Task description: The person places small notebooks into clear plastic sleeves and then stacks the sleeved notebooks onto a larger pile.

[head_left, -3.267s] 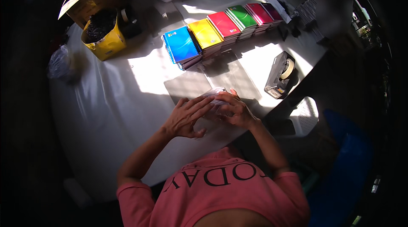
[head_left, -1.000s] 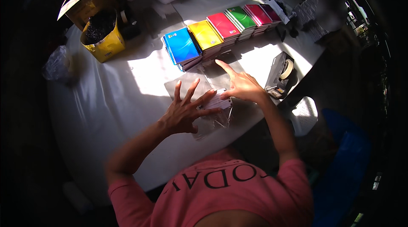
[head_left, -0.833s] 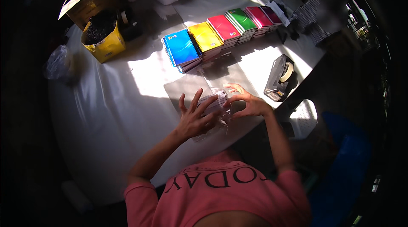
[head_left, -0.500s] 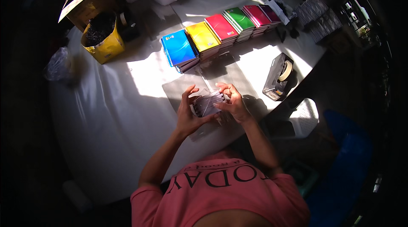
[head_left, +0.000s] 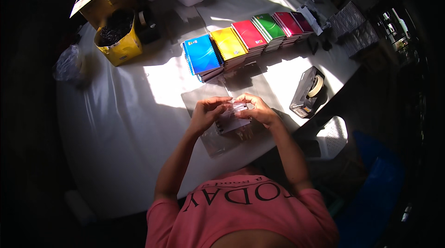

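Observation:
In front of me is a small bundle of spiral notebooks in clear plastic wrap, pale side up, dark binding coils at its edges. My left hand reaches over its far left part, fingertips pinched on the clear wrap near the far edge. My right hand grips the far right side, thumb on top and fingers bent round the edge. The fingertips of both hands nearly meet. A clear plastic sheet lies flat on the table under the bundle.
Beyond my hands runs a row of notebook stacks with blue, yellow, red and green covers. A tape dispenser stands right, near the table edge, above a white perforated basket. A yellow box stands far left.
My left hand has gone from spread around the bundle's left side to pinching the wrap at its far edge. My right hand keeps its grip. The whole view has shifted slightly.

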